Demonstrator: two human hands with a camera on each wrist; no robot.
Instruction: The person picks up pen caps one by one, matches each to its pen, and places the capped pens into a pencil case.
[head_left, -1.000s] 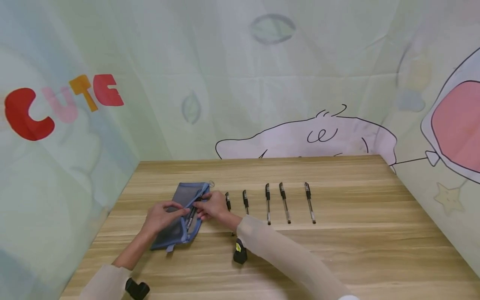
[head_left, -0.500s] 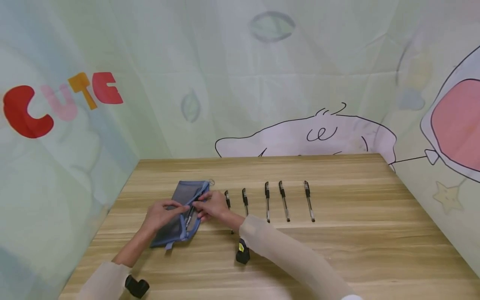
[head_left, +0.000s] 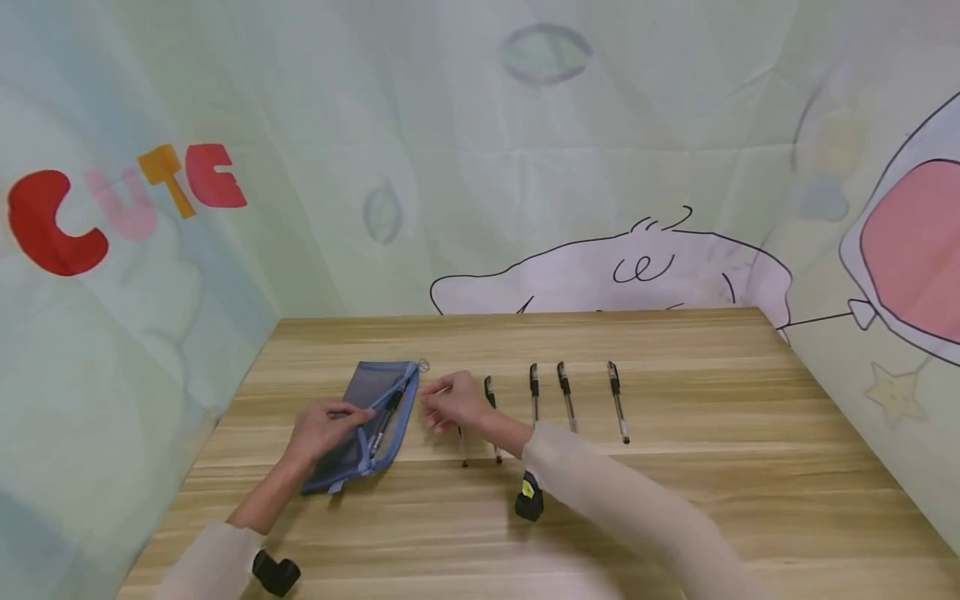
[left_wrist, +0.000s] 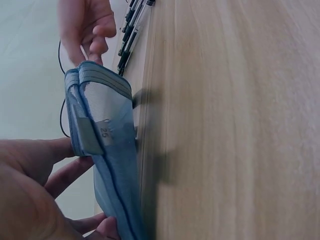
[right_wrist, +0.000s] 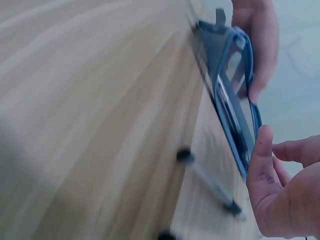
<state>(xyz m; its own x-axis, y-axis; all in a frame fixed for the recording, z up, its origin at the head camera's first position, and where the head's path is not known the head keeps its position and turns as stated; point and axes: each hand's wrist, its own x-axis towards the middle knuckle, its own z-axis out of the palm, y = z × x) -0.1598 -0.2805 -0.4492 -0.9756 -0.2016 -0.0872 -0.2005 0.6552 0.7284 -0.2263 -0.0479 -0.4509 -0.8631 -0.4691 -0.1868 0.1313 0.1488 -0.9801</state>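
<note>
A blue mesh zip pencil case (head_left: 366, 382) lies on the left of the table with its zip side gaping. Inside the opening, a black-capped clear pen (head_left: 386, 423) lies lengthwise. My left hand (head_left: 318, 433) pinches the zip edge between thumb and fingers, lifting it. In the right wrist view the pencil case (right_wrist: 216, 50) stands apart at its mouth, the pen within. My right hand (head_left: 459, 402) hovers just right of the case, fingers loosely bent around nothing. It covers the upper part of the nearest loose pen (head_left: 462, 450).
More black-capped pens lie in a row to the right, including one close by the right hand (head_left: 491, 392), then a pen (head_left: 535, 380), another pen (head_left: 565, 382) and the farthest pen (head_left: 617, 392). Printed cloth (head_left: 480, 167) hangs behind the wooden table (head_left: 712, 483).
My right hand has let go of the pen, now lying in the pencil case, and moved right toward the loose pens. My left hand keeps its hold on the zip edge.
</note>
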